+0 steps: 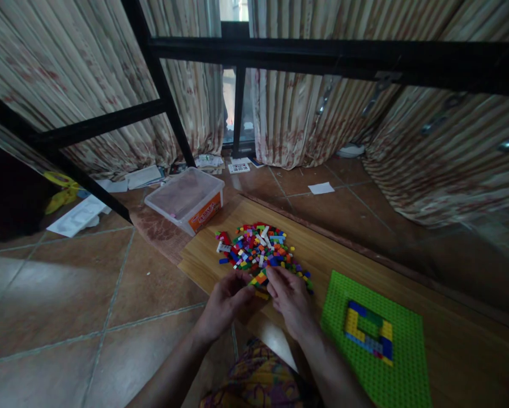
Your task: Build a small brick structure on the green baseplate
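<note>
- The tiled floor point(67, 294) fills the lower left, brown squares with pale grout lines, and runs back toward the curtains point(88, 85) at twelve o'clock.
- A black metal frame point(322, 56) crosses the top of the view, with slanted bars coming down at ten o'clock.
- A wooden board point(449, 334) lies on the floor, stretching from the centre to four o'clock, and carries the bricks and the plate.
- A green baseplate point(407, 345) lies flat on the board at five o'clock, just right of the right hand; a small rectangle of yellow, blue and green bricks point(368, 331) is fixed on it.
- A clear plastic storage box point(186, 198) with an orange label sits at eleven o'clock from the hands, on the floor by the board's far corner, lid on.
- Loose papers point(80, 215) lie scattered on the floor at ten o'clock, and one white sheet point(321, 187) at one o'clock.
- A pile of mixed toy bricks point(258, 246) rests on the board at twelve o'clock from the hands, touching their fingertips.
- The left hand point(224, 303) is curled, fingers pinched on a small brick cluster point(260, 280) of orange, yellow and green at the pile's near edge.
- The right hand point(290, 300) lies palm down, fingers bent onto the same cluster from the three o'clock side; both hands grip it together.
- Patterned fabric point(258, 379) shows at six o'clock between the forearms.
</note>
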